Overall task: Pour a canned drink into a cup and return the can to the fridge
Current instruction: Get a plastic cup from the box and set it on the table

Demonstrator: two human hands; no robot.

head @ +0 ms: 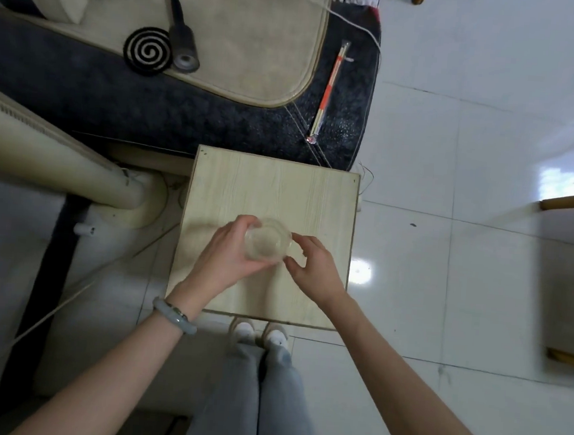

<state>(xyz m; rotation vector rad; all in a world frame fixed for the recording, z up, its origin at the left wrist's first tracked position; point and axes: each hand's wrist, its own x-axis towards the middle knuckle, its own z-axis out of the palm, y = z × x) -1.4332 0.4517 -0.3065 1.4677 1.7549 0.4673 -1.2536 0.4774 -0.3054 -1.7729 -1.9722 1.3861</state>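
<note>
A clear glass cup (267, 239) stands upright near the middle of a small light wooden table (328, 200); it looks empty. My left hand (222, 257) grips the cup from the left, fingers curled round its side. My right hand (311, 267) is at the cup's right side, thumb and fingers pinching near its handle or wall. No can and no fridge are in view.
A dark sofa (150, 103) with a beige cushion (251, 43) lies beyond the table, carrying a spiral coil (147, 52), a dark bottle-like object (183, 49) and wrapped chopsticks (328, 90). A cream heater (60, 161) stands left. My feet (259, 335) touch the table's near edge. White tiled floor (472, 163) lies right.
</note>
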